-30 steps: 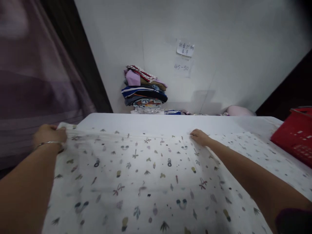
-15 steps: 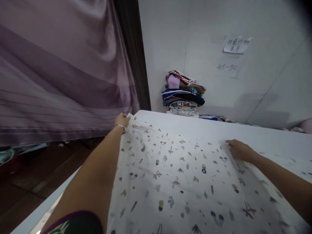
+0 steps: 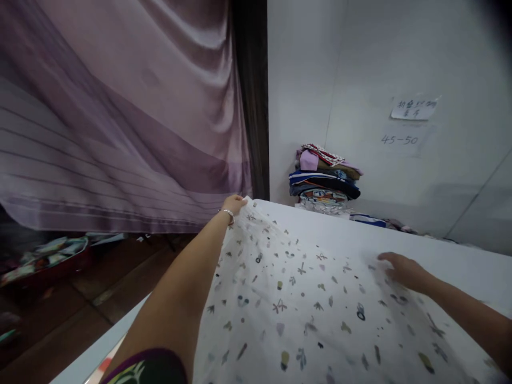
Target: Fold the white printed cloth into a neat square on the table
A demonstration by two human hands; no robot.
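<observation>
A white cloth (image 3: 296,304) printed with small plants and shapes is spread over the white table (image 3: 320,229). My left hand (image 3: 234,204), with a bracelet at the wrist, pinches the cloth's far left corner close to the table's back left corner. On the other side, my right hand (image 3: 404,272) has its fingers closed at the far edge of the cloth, which drapes down below it. The near part of the cloth runs out of view at the bottom.
A stack of folded fabrics (image 3: 324,178) stands against the wall at the table's back edge. Pink and mauve curtains (image 3: 160,106) hang at the left beside a dark post (image 3: 254,101). Handwritten papers (image 3: 414,109) are stuck on the wall. A red container (image 3: 52,266) sits on the floor.
The view has turned left and tilted up, so everything sits lower and farther right. Both hands keep hold of the cloth, whose far edge hangs slacker between them.
</observation>
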